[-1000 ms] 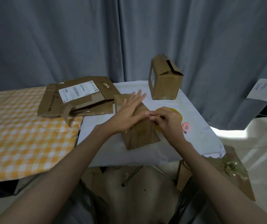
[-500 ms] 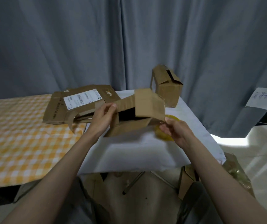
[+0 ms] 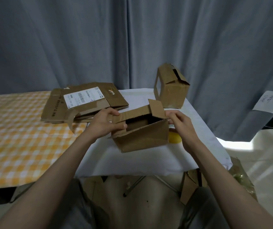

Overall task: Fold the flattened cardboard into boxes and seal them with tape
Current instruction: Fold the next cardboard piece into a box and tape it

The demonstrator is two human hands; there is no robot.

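Both hands hold a small cardboard box (image 3: 140, 129) raised just above the white-covered bench (image 3: 132, 159), at the middle of the head view. The box is opened out into a rectangular tube, with its open end turned up and towards the camera; the interior is dark. One flap (image 3: 156, 109) stands up at the far right corner.

The left hand (image 3: 105, 123) grips the left end wall of the box. Its fingers are curled over the top edge and its thumb lies across the near face of that wall, so this grip is closed on the box.

The right hand (image 3: 180, 124) is at the right end of the box. Its fingers are bent and its fingertips (image 3: 169, 114) meet the base of the raised flap, at the top right corner. The grip there is a pinch on the cardboard; the contact on the far side of the flap is hidden.

A yellow roll of tape (image 3: 174, 138) lies on the bench just beside the box, partly hidden behind its right end and under the right wrist.

A finished box (image 3: 172, 90) stands upright at the far edge of the bench, well apart from the hands. A stack of flattened cardboard (image 3: 83, 103) with a white shipping label (image 3: 83, 97) lies to the left, straddling the white cover and an orange checked cloth (image 3: 17, 134). A grey curtain (image 3: 132, 38) hangs behind.
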